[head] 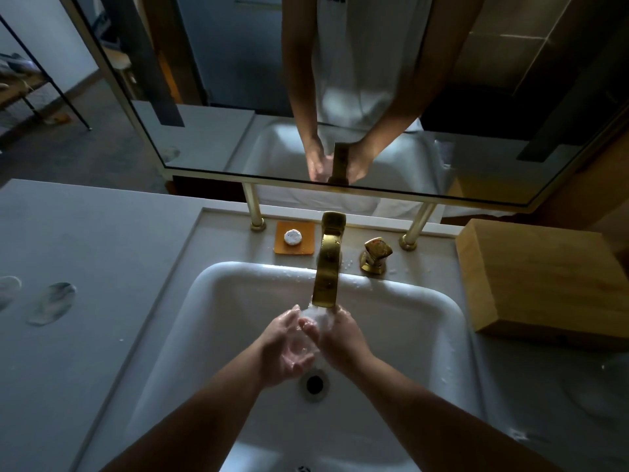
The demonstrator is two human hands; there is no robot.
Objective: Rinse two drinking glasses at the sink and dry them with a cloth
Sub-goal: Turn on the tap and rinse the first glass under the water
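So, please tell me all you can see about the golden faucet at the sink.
The faucet looks like brass-coloured metal, shiny, with flat, squared sides. It rises from the ledge behind the white sink and arches forward over the basin. Water runs from its spout onto the left hand and right hand below; neither hand touches it. Drops sit on its surface. A separate matching handle stands to its right.

Both forearms were bare to the frame edge, no sleeves, watch, rings or bands visible. Left hand (287, 349) and right hand (340, 338) were wet and glossy. Mirror reflection showed a white sleeveless top (367, 56) with a dark printed mark near the chest, partly cropped.
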